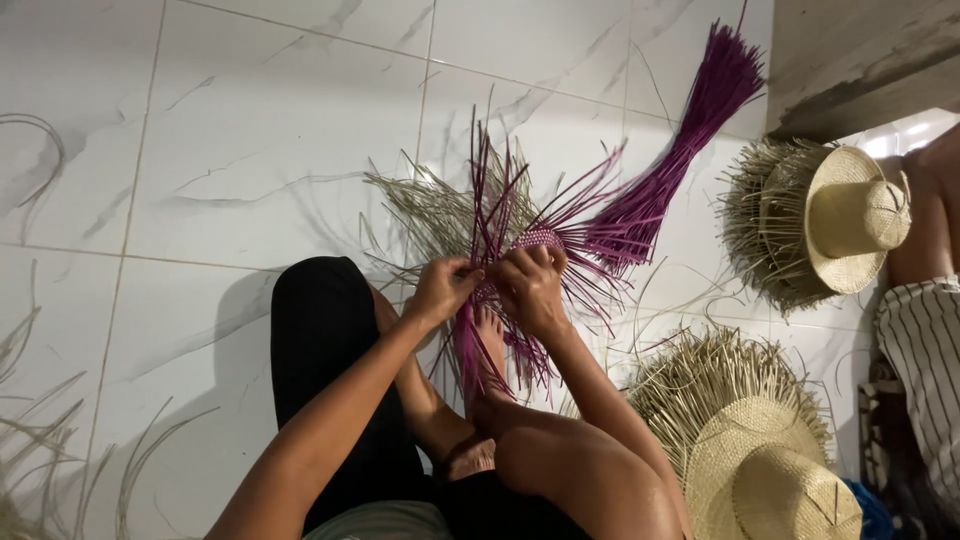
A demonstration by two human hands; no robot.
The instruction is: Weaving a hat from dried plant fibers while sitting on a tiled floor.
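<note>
the left hand (443, 288) and right hand (531, 288) meet over a half-woven piece of purple and pale straw (510, 235), each with fingers pinched closed on purple strands at the woven band, and the piece sits low over the person's bare foot (487, 350) on the white tiled floor (200, 200) — likely so the foot steadies it while both hands work. its loose strands fan up and outward from the hands, away from the person, while a tied bundle of purple straw (680, 150) lies just beside it, long axis slanting up to the right, near unfinished straw hats (840, 215) — another (770, 470) lies lower right.
</note>
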